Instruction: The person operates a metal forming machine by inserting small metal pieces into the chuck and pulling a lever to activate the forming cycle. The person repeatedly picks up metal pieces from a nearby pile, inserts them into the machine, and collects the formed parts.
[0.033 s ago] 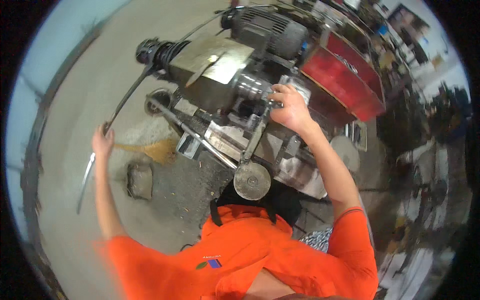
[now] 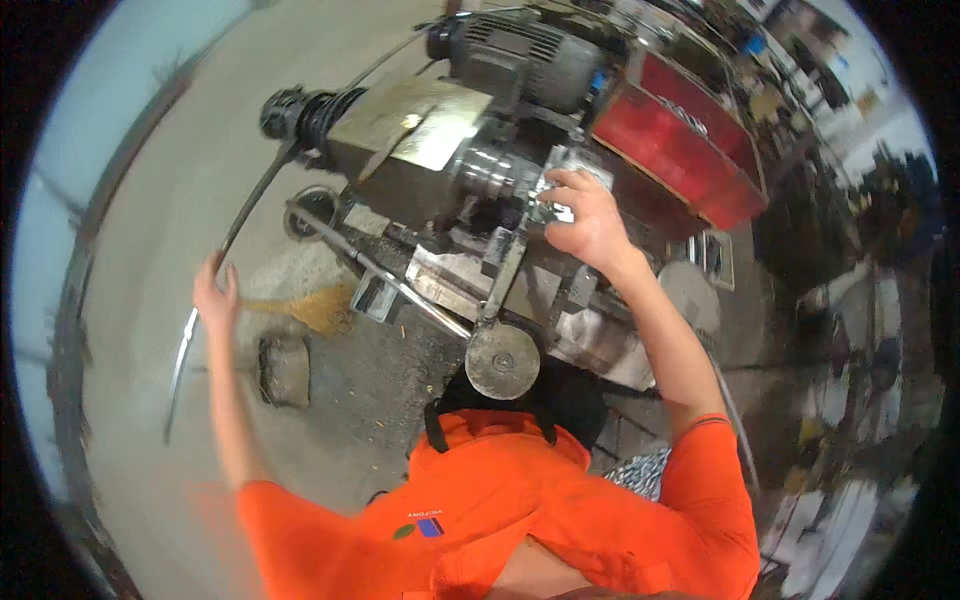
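Note:
My left hand (image 2: 216, 297) is wrapped round a long thin metal rod (image 2: 251, 205), with the thumb raised off it. Above the hand, this rod reaches the dark left end of a lathe-like machine (image 2: 395, 190); below it, a bright bent length hangs over the floor. Beside the shiny round chuck (image 2: 488, 172) is my right hand (image 2: 588, 220), its fingers bent but apart. Shiny metal shows between its thumb and fingers; whether they touch it I cannot tell. A round handwheel (image 2: 502, 362) sits at the machine's near side, close to my body.
A ribbed motor (image 2: 525, 62) stands behind the machine, with a red metal tray (image 2: 665, 150) to its right. A straw broom (image 2: 322, 308) and a worn square container (image 2: 284, 370) are on the floor at left. A slanting metal bar (image 2: 395, 280) crosses the machine's front.
The machine has shifted slightly left in view. My left hand appears slightly lower and further right, its thumb now lifted from the rod. My right hand's fingers look slightly more spread.

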`<state>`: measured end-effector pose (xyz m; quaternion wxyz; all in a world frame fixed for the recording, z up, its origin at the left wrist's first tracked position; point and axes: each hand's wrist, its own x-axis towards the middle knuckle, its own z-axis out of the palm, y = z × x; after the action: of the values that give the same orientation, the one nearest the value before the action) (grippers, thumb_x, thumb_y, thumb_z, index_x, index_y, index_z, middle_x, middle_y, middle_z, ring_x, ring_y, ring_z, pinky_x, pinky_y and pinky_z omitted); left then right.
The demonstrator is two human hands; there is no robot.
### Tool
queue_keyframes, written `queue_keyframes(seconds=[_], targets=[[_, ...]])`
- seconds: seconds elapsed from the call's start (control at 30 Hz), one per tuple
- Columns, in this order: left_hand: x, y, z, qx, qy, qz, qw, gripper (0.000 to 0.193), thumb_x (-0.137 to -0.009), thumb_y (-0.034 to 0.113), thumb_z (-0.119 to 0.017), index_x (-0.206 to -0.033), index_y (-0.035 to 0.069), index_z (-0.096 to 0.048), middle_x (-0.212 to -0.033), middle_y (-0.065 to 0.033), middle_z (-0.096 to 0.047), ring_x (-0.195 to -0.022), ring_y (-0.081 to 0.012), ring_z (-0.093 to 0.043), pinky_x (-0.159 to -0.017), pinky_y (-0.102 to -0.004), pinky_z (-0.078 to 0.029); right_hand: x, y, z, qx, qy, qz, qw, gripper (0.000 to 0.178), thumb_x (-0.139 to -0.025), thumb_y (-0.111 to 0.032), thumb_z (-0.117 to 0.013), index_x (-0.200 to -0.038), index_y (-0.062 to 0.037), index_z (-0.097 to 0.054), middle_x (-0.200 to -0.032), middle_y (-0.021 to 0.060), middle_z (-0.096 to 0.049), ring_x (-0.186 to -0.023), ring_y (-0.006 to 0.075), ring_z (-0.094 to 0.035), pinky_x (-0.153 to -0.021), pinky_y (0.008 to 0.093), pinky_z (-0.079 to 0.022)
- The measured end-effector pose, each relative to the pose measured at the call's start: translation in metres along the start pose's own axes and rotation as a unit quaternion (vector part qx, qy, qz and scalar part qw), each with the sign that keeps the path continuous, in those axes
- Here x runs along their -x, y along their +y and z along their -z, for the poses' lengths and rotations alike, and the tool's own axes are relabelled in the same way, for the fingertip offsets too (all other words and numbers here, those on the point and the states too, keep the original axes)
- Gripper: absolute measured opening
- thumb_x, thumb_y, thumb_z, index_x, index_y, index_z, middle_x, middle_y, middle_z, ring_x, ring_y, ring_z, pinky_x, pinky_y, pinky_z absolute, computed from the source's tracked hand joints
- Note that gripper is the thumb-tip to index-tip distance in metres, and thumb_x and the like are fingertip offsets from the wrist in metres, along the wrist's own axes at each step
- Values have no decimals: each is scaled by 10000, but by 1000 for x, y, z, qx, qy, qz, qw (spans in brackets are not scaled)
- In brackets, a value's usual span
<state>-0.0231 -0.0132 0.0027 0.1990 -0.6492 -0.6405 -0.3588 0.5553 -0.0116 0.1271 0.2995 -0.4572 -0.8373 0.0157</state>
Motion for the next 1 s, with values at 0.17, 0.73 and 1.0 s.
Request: queue_keyframes(seconds=[0.17,0.73,1.0], targets=[[119,53,-141,92,-470,215,851,458,-784,293,-634,-1145,22,-559,-1069,-237,-617,-988,-374,-603,-825,-440,-482,107,17,60,23,67,-116,991,376,-546,-90,-634,-919,-52,-655,-1122,147,-587,-971,341,-556,-831,397,-470],[50,83,-111,132,-461,150,864,443,-809,350,-666,-1122,43,-598,-818,-148,-676,-639,-243,-655,-583,-352,-511,557,80,172,311,-119,-684,648,428,-708,-178,-532,-1122,-105,-612,-1009,188,-643,-938,372,-611,-819,455,-485],[-3,160,-87,361,-332,368,790,469,-883,386,-583,-1076,-41,-564,-740,-131,-640,-539,-187,-624,-488,-278,-518,532,-53,104,177,-101,-705,680,494,-597,-227,-667,-1039,-8,-624,-826,243,-628,-817,419,-612,-734,479,-491]])
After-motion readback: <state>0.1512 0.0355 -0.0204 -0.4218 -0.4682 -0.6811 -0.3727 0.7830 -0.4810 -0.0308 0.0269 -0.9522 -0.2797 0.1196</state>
